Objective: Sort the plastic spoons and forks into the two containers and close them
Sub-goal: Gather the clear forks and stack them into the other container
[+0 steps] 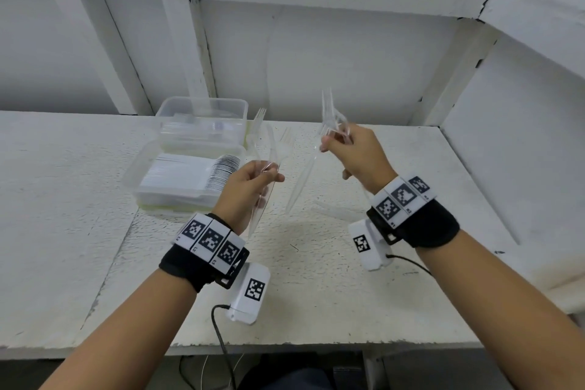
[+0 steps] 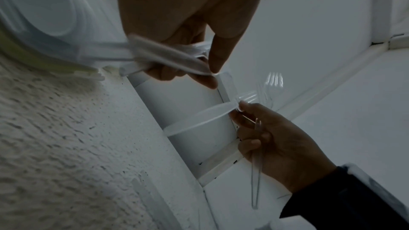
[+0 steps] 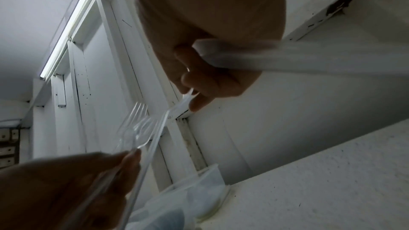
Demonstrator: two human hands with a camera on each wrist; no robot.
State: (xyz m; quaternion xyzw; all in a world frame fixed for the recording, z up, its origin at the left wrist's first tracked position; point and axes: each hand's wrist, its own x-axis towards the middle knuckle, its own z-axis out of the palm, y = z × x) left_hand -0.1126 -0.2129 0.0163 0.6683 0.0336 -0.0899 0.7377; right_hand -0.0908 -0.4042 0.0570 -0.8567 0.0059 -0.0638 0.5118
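Left hand (image 1: 250,187) grips forks (image 1: 269,149), right hand (image 1: 357,155) pinches more; clear, slippery, could drop onto counter (image 1: 316,279).

We get a bright, evenly lit head view; the white table (image 1: 316,279) and wall look flat, with soft shadows under the wrists. Straight edges bow toward the frame borders. Both wrist views are dim and grayish. We see a lit tube lamp (image 3: 66,34) high up in the right wrist view, and it's the only visible source. Clear forks (image 3: 135,125) catch small glints. Motion blur smears the handles near the left hand (image 2: 188,15) and right hand (image 3: 210,24), both close and out of focus.
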